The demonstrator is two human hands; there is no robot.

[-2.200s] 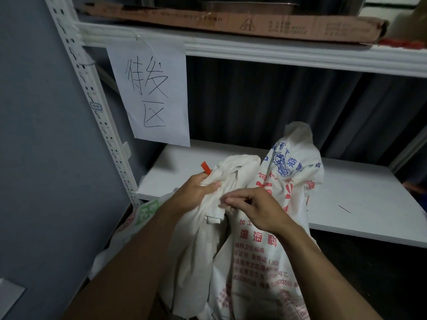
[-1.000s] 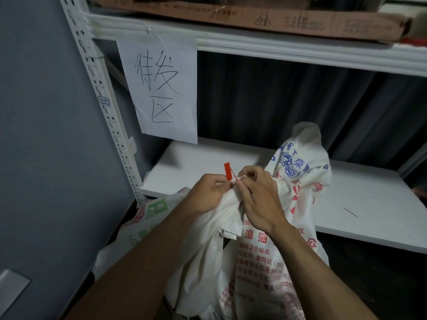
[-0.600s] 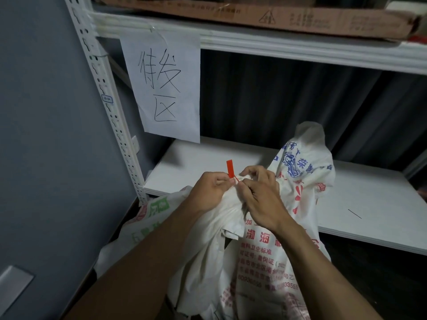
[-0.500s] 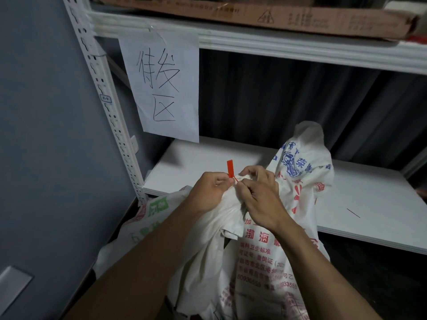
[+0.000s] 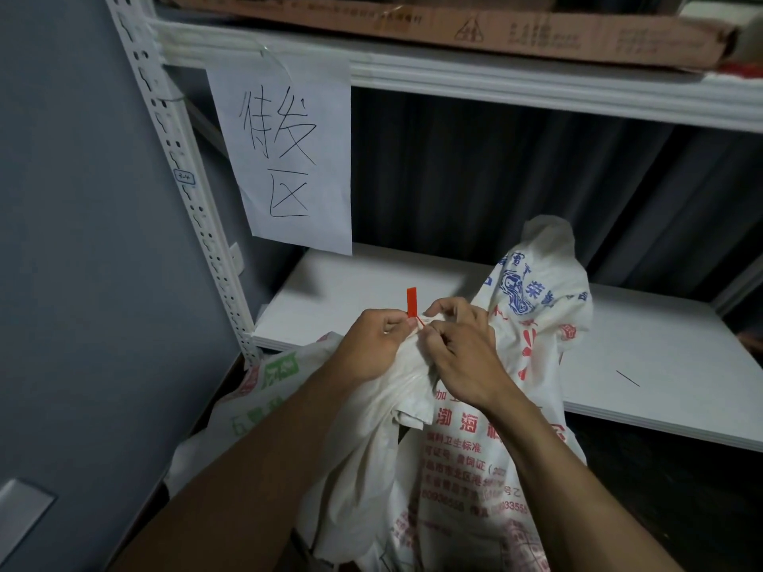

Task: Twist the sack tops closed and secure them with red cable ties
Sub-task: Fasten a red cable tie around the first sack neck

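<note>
Left hand [image 5: 371, 344] and right hand [image 5: 458, 357], the 2 seemingly pinching the thin red plastic cable tie [image 5: 411, 304], grip the bunched white woven printed sack [image 5: 475, 447].

Open passage over the bare white lower shelf board [image 5: 644, 344], to the right of the tall printed white woven sack [image 5: 536, 307]. Blocked leftward by the perforated white steel upright [image 5: 194, 208] and hanging handwritten paper sign [image 5: 293, 158]; capped overhead by the white upper shelf [image 5: 536, 88].

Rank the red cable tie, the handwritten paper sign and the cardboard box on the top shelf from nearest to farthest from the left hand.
1. red cable tie, at the left hand's fingertips.
2. paper sign, hanging above, slightly left.
3. cardboard box, on the top shelf, highest up.
</note>
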